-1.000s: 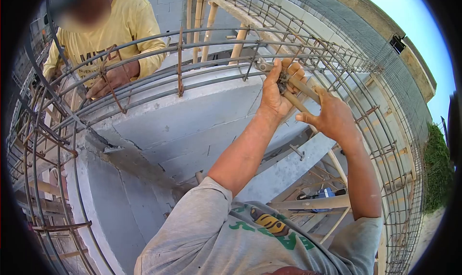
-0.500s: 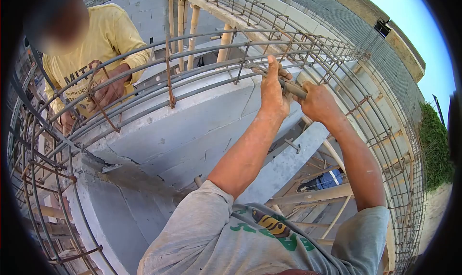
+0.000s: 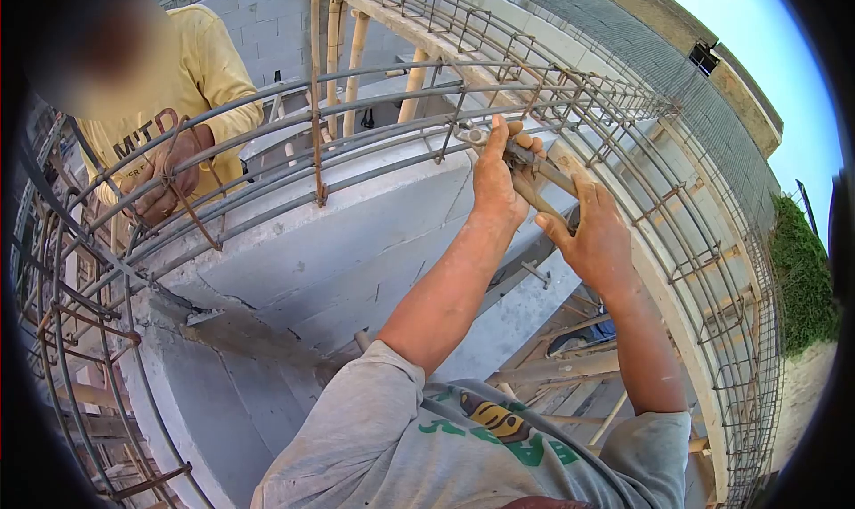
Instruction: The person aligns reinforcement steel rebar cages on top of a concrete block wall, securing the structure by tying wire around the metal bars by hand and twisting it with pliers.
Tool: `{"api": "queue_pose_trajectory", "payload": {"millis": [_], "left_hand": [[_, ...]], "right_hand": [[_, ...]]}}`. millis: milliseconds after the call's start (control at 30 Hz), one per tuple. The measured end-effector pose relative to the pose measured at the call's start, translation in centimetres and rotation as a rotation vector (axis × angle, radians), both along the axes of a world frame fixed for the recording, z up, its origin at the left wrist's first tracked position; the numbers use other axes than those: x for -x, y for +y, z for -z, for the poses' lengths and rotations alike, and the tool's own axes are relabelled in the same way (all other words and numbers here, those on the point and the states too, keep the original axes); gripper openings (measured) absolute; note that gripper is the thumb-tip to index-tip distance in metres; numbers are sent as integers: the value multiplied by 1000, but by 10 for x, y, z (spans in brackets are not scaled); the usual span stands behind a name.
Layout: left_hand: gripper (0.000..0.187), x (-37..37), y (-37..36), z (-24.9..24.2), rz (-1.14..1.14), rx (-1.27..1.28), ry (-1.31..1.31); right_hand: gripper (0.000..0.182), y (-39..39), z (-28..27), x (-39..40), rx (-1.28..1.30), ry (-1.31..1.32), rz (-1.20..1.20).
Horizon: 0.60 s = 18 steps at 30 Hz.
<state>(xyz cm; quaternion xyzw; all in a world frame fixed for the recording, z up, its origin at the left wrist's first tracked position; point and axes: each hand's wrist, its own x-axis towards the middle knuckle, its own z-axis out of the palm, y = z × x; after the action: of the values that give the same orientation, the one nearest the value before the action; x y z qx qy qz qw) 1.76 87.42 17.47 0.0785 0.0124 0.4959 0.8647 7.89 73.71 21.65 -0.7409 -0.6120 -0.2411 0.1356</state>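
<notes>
Near the rebar cage (image 3: 419, 117), my left hand (image 3: 499, 171) closes round the front part of a pair of pincers (image 3: 557, 178), thumb pointing up. My right hand (image 3: 595, 237) is on the spread handles, with fingers on the upper one and thumb by the lower one. The metal head end shows just left of my left thumb, close to the long bars. My left fingers hide part of the tool, and I cannot make out any tie wire in it.
A co-worker in a yellow shirt (image 3: 214, 64) has both hands at the bars on the left. Below the cage stands a grey block wall (image 3: 356, 233). Bamboo props (image 3: 356, 59) rise behind it; more rebar cage (image 3: 712, 233) curves along the right.
The pincers' handles have spread apart; they were together before. My right hand has shifted slightly down and its grip has loosened. The co-worker's hands have come closer together.
</notes>
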Motion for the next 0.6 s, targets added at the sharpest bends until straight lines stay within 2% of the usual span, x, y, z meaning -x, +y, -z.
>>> {"api": "queue_pose_trajectory", "payload": {"millis": [67, 167, 267, 367, 467, 500, 567, 600], "left_hand": [[36, -3, 1, -1, 20, 27, -68], [37, -1, -1, -8, 11, 67, -11], [40, -3, 0, -5, -5, 32, 102], [49, 9, 0, 17, -30, -127, 328], [55, 34, 8, 46, -6, -388, 447], [54, 33, 12, 52, -55, -448, 482], [54, 35, 6, 34, 9, -351, 346], [54, 36, 4, 28, 38, -300, 278]], "right_hand": [[65, -10, 3, 12, -150, -302, -21], [60, -1, 16, 10, -126, -323, 119], [47, 10, 20, -7, -37, -219, 125], [34, 19, 12, -24, 262, 296, 9], [37, 24, 14, -46, 669, 1578, -155], [41, 23, 23, -43, 679, 1638, -178], [49, 23, 44, -28, 715, 1740, -229], [50, 23, 51, -22, 681, 1709, -230]]}}
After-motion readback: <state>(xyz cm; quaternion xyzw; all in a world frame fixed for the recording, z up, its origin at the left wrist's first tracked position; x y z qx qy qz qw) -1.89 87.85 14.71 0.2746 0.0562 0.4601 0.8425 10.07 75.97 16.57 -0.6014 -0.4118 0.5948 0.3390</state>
